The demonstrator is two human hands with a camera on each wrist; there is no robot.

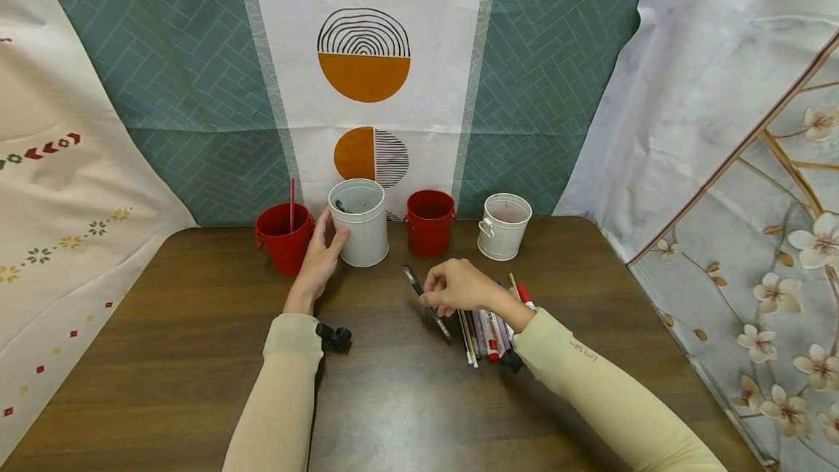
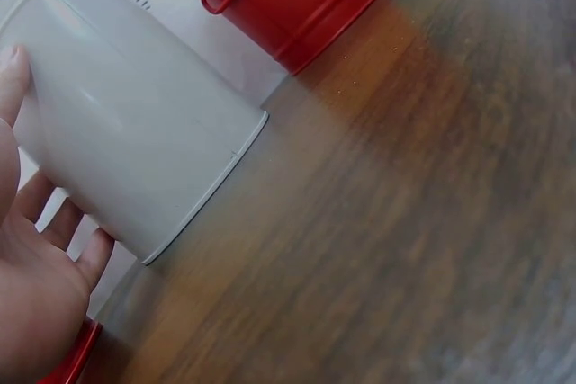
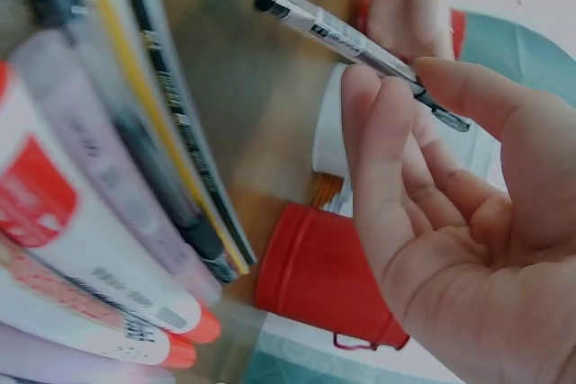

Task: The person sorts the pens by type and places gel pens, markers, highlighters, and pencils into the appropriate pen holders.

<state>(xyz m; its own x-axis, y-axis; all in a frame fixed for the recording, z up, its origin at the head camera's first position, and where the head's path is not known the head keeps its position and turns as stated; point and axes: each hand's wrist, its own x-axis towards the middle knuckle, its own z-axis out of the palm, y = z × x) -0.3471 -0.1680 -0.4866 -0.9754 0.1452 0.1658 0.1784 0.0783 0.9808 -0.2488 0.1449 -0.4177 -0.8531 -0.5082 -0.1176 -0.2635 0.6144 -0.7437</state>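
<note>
The tabletop (image 1: 197,355) is dark wood grain, with a pale sheen towards the person. Taking 12 o'clock as straight ahead of the person, a green-and-white cloth (image 1: 557,93) hangs behind it at 12, a cream cloth (image 1: 52,217) at 10 and a flowered cloth (image 1: 754,202) at 2. Along the far edge stand a red pot (image 1: 282,248) with a red stick (image 1: 292,206) at 11, a grey pot (image 1: 368,239) just short of 12, another red pot (image 1: 429,235) at 12 and a white pot (image 1: 506,237) towards 1. The left hand (image 1: 319,253) grips the grey pot's side. The right hand (image 1: 462,284) pinches a pen (image 3: 342,40), tilted, at 12, beside a row of pens and pencils (image 1: 493,333) at 1.
</note>
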